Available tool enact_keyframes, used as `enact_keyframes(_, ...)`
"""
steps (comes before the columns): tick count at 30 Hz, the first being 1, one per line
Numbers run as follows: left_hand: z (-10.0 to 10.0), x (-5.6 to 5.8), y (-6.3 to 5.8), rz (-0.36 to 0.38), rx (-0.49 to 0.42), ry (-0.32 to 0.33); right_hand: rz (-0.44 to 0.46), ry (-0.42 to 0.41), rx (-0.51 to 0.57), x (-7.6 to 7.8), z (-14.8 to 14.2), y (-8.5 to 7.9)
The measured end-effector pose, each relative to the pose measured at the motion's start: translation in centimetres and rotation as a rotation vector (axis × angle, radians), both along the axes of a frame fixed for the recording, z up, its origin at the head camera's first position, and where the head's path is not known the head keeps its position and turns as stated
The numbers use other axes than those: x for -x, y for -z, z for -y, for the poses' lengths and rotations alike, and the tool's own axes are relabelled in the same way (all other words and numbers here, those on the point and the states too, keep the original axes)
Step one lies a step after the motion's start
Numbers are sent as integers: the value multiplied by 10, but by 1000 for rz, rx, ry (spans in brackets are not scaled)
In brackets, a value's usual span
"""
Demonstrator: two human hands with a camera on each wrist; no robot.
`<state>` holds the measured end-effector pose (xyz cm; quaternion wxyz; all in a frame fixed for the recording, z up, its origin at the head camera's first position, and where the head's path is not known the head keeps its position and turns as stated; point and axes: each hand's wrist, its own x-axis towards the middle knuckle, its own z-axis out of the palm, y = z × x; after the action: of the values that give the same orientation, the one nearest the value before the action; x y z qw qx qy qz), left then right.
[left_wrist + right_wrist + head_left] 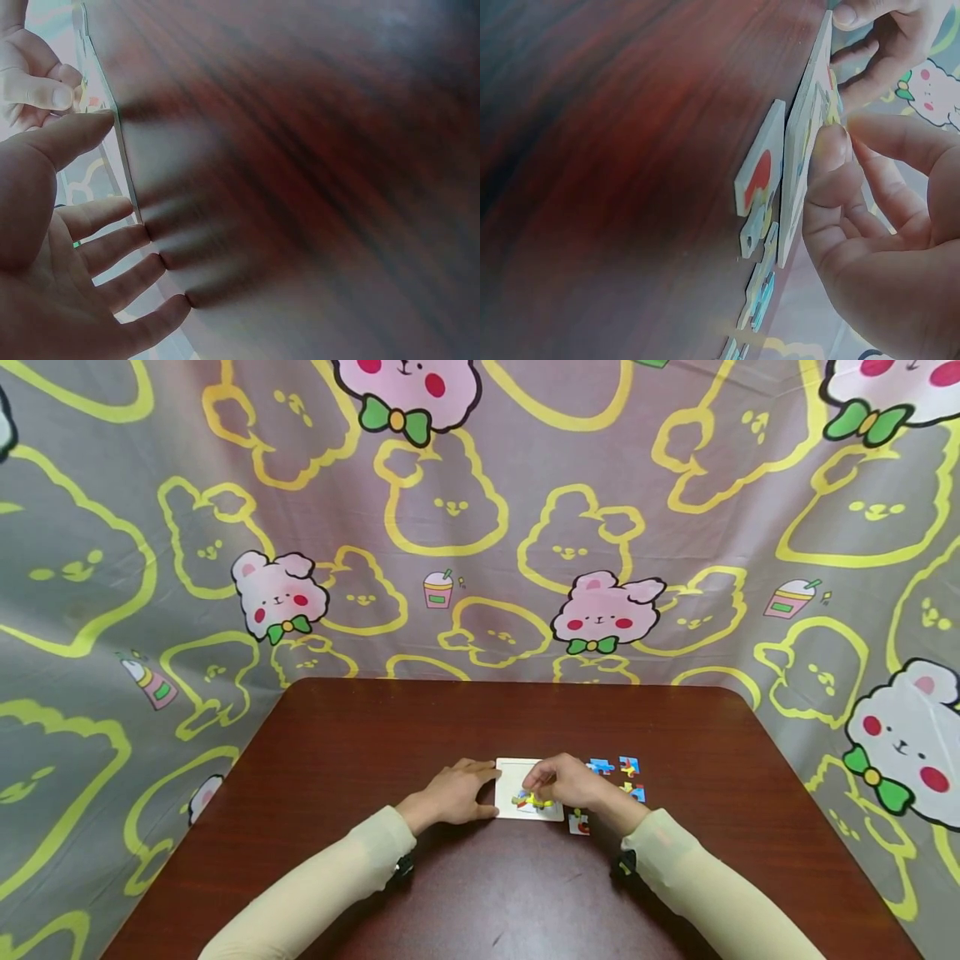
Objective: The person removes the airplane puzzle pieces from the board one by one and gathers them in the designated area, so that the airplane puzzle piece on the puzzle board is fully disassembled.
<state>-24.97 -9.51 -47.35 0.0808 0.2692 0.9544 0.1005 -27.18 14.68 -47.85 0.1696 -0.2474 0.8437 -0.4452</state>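
A pale, shallow puzzle board [512,777] lies flat on the table. My left hand [456,793] rests beside it, fingers and thumb spread and their tips touching its left edge. Over the board, my right hand [572,783] pinches a small yellow puzzle piece [834,114] between thumb and fingers. Colourful printed parts [525,807] show on the board's lower middle. How far the pinched piece sits in the board is hidden by the fingers. In the right wrist view, a loose piece with a red patch [759,172] lies close to the board's edge.
More loose puzzle pieces lie right of the board, among them a blue one [600,767], one with red and yellow [629,766] and one nearer the front [578,823]. The brown table [390,718] ends at a patterned curtain [495,568].
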Motion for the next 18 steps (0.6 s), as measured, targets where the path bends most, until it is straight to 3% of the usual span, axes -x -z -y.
enact_keyframes(18, 0, 1, 0, 8, 8, -3, 23, -23, 6, 1, 1, 1)
